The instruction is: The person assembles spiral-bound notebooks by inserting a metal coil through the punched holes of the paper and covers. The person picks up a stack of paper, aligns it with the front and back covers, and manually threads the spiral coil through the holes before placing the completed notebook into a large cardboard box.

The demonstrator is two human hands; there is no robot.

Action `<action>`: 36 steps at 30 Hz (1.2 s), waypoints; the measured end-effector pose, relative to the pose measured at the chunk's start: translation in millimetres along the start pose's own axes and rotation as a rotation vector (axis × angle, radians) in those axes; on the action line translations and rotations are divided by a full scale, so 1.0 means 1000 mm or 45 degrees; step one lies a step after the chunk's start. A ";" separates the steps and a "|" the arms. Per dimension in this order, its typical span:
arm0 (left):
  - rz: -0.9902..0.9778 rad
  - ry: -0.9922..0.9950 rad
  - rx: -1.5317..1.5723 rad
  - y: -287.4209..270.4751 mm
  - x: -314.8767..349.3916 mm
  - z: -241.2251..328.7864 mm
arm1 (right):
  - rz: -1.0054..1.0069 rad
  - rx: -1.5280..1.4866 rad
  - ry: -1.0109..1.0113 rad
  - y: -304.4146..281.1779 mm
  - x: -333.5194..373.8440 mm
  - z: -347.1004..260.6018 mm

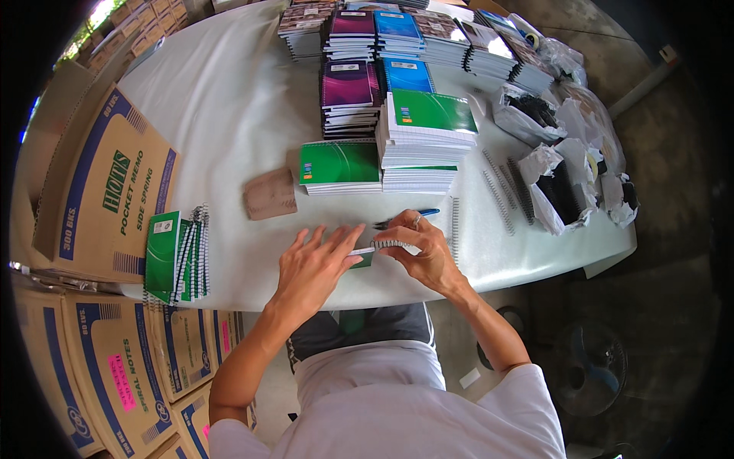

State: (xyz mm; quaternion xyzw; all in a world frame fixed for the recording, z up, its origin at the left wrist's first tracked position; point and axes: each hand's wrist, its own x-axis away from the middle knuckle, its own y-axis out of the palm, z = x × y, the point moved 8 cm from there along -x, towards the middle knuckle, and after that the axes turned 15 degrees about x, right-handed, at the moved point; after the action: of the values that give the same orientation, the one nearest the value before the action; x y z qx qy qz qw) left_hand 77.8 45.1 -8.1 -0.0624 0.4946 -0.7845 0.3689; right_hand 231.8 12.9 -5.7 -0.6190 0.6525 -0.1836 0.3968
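At the table's near edge, a small green notebook (pixel 362 261) shows its white page edge, partly hidden by my hands. My left hand (pixel 315 264) steadies it between thumb and outstretched fingers. A spiral binding coil (pixel 393 244) runs from the notebook's edge into my right hand (pixel 422 254), whose thumb and fingers pinch it. Just beyond my right fingers lies a blue pen (pixel 428 212), its dark end near my fingertips. Another loose coil (pixel 455 229) rests beside my right wrist.
Ahead stand green-covered pads (pixel 340 167), with purple notebooks (pixel 346 83) and blue ones (pixel 401 27) behind. A brown pouch-like piece (pixel 270 194) lies left of them. Bound green notebooks (pixel 162 256) stand by a cardboard box (pixel 115 183). Bags of black coils (pixel 562 195) sit right.
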 end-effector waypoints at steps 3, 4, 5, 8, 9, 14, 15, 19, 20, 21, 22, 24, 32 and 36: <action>0.035 0.018 -0.013 -0.001 -0.001 0.000 | -0.027 -0.076 -0.088 0.003 0.000 0.003; 0.042 0.019 -0.012 -0.002 -0.001 0.000 | -0.056 -0.103 -0.098 0.004 0.000 0.003; 0.009 -0.010 0.005 0.000 -0.002 -0.001 | -0.086 -0.129 -0.108 0.004 -0.001 0.002; -0.057 -0.077 0.039 0.001 -0.001 -0.005 | -0.303 0.051 -0.024 0.003 -0.004 -0.004; -0.055 -0.081 0.041 0.002 -0.001 -0.005 | -0.394 0.155 0.022 0.004 -0.004 -0.006; -0.016 0.007 0.053 0.000 -0.008 0.011 | -0.243 0.384 -0.215 -0.005 -0.001 -0.022; -0.029 0.012 0.068 0.005 -0.009 0.011 | -0.270 0.462 -0.275 -0.002 -0.001 -0.027; -0.140 -0.091 0.142 0.010 -0.010 0.010 | -0.212 0.414 -0.300 -0.006 -0.004 -0.043; -0.259 -0.137 0.098 0.015 -0.010 0.010 | -0.338 0.443 -0.279 0.004 0.001 -0.036; -0.376 -0.182 0.049 0.017 -0.010 0.010 | -0.458 0.472 -0.260 0.011 0.004 -0.031; -0.492 -0.229 0.000 0.018 -0.008 0.010 | -0.547 0.319 -0.254 0.012 0.004 -0.029; -0.677 -0.247 0.024 0.010 0.001 0.015 | -0.722 0.006 -0.253 0.014 -0.007 -0.027; -0.488 -0.022 -0.101 -0.002 0.043 0.002 | -0.471 0.565 -0.132 0.127 -0.122 -0.046; -0.548 -0.029 -0.109 -0.002 0.059 0.003 | -0.295 1.283 -0.118 0.188 -0.142 -0.072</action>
State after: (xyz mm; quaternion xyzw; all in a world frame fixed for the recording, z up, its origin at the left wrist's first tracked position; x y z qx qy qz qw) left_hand 35.2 5.5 -20.7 -0.1912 0.4985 -0.8227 0.1954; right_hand 42.3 161.4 -57.5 -0.4269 0.3921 -0.4902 0.6510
